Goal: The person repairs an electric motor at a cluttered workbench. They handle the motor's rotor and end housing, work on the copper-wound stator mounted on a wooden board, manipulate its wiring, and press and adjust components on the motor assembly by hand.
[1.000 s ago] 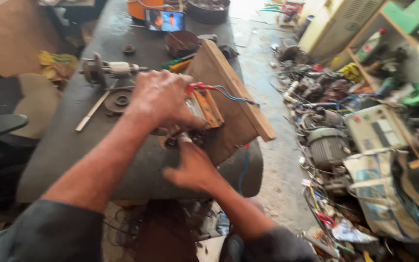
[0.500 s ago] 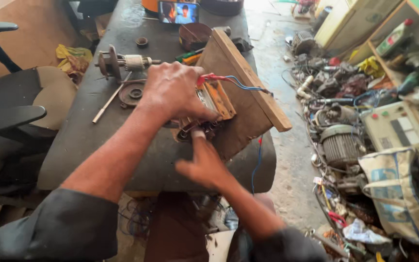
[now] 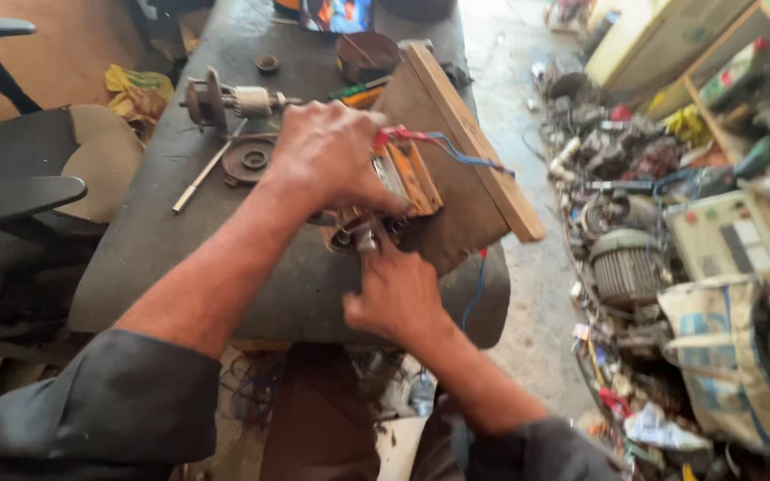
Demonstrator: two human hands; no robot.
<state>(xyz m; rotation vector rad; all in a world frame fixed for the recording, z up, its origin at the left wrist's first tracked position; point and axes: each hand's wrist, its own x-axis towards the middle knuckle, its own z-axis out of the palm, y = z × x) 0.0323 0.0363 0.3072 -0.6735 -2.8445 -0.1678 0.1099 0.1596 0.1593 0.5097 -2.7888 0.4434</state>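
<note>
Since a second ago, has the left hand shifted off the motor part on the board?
No. The left hand stays clamped on the orange motor part against the wooden board; only the camera moved.

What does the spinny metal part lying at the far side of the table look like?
Look at the dark table, past the left hand. The rotor lies on its side there: a shaft with a copper-wound middle and a round plate at one end. The flat ring beside it has no shaft.

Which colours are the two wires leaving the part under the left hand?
Red and blue wires, seen in the head view.
</note>
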